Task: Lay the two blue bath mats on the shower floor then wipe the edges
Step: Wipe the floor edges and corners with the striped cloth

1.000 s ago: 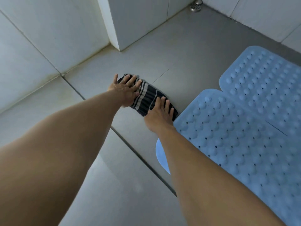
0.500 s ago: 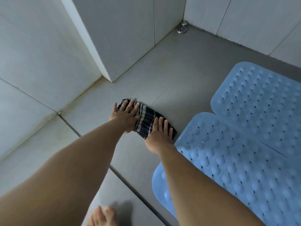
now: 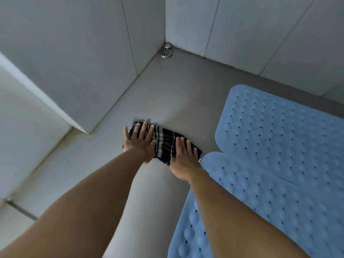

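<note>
Two blue bath mats lie flat on the grey shower floor at the right: the far mat (image 3: pixel 283 127) and the near mat (image 3: pixel 251 211), their edges touching. A dark cloth with white stripes (image 3: pixel 165 142) lies on the floor just left of the mats. My left hand (image 3: pixel 140 142) presses flat on the cloth's left end, fingers spread. My right hand (image 3: pixel 184 157) presses flat on its right end, close to the near mat's corner.
White tiled walls (image 3: pixel 83 53) enclose the floor, with a protruding wall corner (image 3: pixel 88 133) left of the cloth. A round metal drain (image 3: pixel 165 52) sits in the far corner. Bare grey floor tiles (image 3: pixel 167 90) lie between cloth and drain.
Both hands stay pressed on the cloth. The view has tilted up and forward, showing more wall and the drain; the cloth sits a little further toward the far corner.
</note>
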Tool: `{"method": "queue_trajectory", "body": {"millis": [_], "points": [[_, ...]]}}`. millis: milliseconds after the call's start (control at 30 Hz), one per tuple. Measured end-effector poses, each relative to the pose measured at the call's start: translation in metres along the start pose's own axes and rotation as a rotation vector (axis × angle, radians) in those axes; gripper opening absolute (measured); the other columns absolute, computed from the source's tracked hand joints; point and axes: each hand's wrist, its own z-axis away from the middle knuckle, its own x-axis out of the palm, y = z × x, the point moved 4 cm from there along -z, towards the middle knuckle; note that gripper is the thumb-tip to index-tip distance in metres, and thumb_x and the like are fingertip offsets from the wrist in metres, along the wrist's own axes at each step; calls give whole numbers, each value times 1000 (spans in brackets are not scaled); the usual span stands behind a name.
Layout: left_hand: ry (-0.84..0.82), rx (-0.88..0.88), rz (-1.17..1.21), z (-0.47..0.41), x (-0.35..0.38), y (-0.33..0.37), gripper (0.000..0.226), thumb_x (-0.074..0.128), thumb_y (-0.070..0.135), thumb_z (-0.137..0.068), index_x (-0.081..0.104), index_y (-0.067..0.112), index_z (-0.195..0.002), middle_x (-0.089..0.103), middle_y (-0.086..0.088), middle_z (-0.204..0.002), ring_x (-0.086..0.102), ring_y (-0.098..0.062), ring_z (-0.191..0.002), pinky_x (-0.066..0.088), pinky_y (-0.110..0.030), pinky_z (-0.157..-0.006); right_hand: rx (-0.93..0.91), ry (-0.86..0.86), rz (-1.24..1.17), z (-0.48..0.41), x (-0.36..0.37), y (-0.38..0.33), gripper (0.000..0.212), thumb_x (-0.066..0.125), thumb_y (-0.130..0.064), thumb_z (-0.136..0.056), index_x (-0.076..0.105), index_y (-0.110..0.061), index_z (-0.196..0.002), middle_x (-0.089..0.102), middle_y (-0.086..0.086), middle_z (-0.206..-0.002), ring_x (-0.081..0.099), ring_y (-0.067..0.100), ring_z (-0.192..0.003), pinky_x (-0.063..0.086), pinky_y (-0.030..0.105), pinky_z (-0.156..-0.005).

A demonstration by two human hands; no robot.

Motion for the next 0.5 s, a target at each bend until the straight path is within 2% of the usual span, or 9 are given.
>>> {"method": "queue_trajectory", "body": {"millis": [500], "points": [[-25,105,-4,-102,-70,52,59,-2,47,-103,-33,26,-148,-40,-3,-156,-34,-27,-146,-18,-65,-114,99,50,26,-87,-83,45,70,25,-27,-104,-20,-21,-157,-27,-2,-164,-26,17,-149,-17,38,-120]]}}
